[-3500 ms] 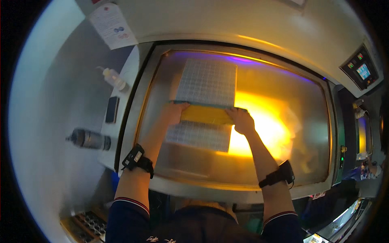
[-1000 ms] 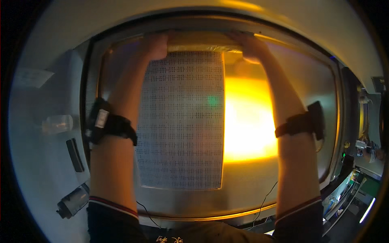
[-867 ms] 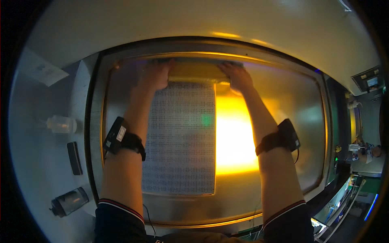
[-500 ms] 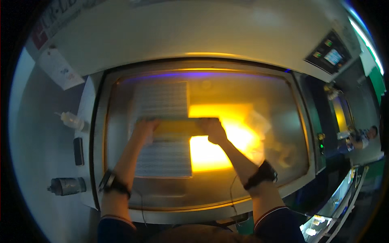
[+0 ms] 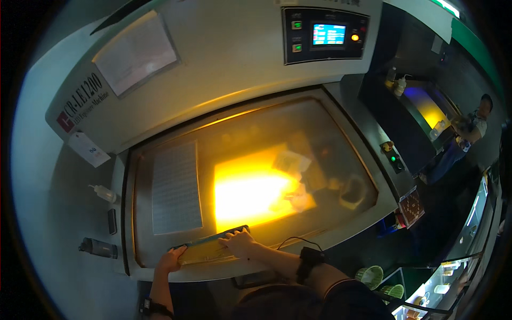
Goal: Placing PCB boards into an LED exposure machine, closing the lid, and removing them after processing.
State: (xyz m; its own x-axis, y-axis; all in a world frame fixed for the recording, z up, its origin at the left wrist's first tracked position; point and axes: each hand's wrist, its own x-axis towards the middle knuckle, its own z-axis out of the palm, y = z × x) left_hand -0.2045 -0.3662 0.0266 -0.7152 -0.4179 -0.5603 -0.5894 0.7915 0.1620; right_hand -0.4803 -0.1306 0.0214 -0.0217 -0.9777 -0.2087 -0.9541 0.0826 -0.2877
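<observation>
My left hand (image 5: 170, 260) and my right hand (image 5: 238, 244) grip a long squeegee (image 5: 205, 250), one near each end. It has a dark blue-green edge on the far side and a wide yellowish, see-through blade on the near side. The squeegee rests at the front edge of the machine's glass bed, tilted a little up to the right. Beyond it a pale rectangular sheet (image 5: 175, 186) with fine print lies on the left of the bed. Bright yellow light (image 5: 250, 192) shines up through the middle of the glass.
A raised lid with a control panel (image 5: 328, 34) stands behind the bed frame (image 5: 352, 144). On the left ledge are a squeeze bottle (image 5: 103, 193), a phone-like dark slab (image 5: 112, 221) and a dark bottle (image 5: 98, 248). A person (image 5: 474, 122) stands at another machine far right.
Both hands have drawn the squeegee off the printed sheet toward me, to the bed's front edge. My view has swung right, bringing the control panel nearer the middle.
</observation>
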